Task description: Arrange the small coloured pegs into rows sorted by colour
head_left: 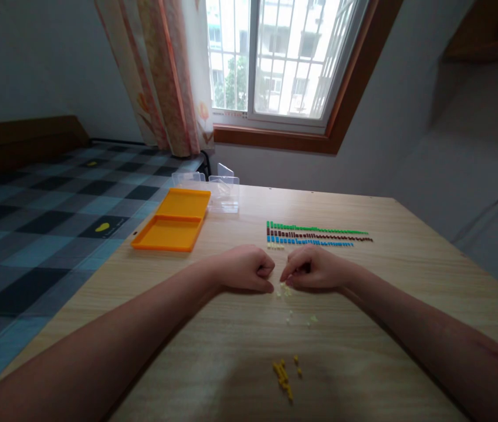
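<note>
My left hand [245,268] rests on the table with its fingers curled in and its thumb low beside them. Whatever it may hold is hidden. Facing it, my right hand [314,268] is bent into a pinch, fingertips down against a small loose pile of pale yellow pieces [285,289]. Whether a piece sits between those fingertips is too small to tell. Just beyond both hands lie long rows of small pieces: green [292,227], dark brown [295,234] and blue [290,241]. A short pale yellow row [275,247] starts in front of the blue one.
Close to me lies a heap of deeper yellow pieces [282,375]. An open orange case [167,234] stands at the left, with clear plastic boxes [224,196] behind it. A checked bed [77,193] adjoins the wooden table [213,351]; a window [284,64] is behind.
</note>
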`<state>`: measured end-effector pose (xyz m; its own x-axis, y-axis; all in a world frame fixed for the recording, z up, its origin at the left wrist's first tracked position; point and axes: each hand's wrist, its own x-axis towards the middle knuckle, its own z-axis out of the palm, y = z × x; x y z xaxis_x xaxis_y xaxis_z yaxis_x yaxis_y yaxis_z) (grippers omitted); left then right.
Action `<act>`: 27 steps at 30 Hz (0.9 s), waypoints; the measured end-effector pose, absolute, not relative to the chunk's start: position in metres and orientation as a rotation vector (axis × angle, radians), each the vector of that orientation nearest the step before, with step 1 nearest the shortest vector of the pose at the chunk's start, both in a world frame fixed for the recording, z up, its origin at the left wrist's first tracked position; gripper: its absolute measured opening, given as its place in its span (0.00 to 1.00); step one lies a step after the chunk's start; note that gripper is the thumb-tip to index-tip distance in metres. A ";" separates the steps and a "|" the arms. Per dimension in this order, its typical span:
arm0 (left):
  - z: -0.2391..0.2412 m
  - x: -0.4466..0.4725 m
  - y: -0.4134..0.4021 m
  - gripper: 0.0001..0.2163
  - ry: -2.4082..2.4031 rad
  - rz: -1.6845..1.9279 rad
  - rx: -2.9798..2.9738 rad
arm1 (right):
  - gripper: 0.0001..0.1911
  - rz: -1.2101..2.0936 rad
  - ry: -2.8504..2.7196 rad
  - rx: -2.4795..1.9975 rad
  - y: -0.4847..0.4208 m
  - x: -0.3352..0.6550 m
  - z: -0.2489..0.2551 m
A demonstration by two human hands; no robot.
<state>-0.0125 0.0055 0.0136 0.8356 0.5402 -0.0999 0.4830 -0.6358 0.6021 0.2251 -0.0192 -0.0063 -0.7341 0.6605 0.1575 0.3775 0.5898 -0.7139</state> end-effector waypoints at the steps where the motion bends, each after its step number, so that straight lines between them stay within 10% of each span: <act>1: 0.013 -0.013 0.007 0.17 0.733 0.130 2.344 | 0.09 0.939 -2.423 -0.828 -0.019 0.225 -0.007; 27: 0.007 -0.021 0.020 0.23 0.709 0.252 1.947 | 0.11 0.976 -2.521 -0.747 -0.026 0.219 0.005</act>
<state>-0.0205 0.0197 0.0066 0.8060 0.5781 -0.1272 0.3684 -0.3216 0.8722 0.2191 -0.0265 0.0048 -0.8061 0.5802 0.1165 0.3504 0.6266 -0.6961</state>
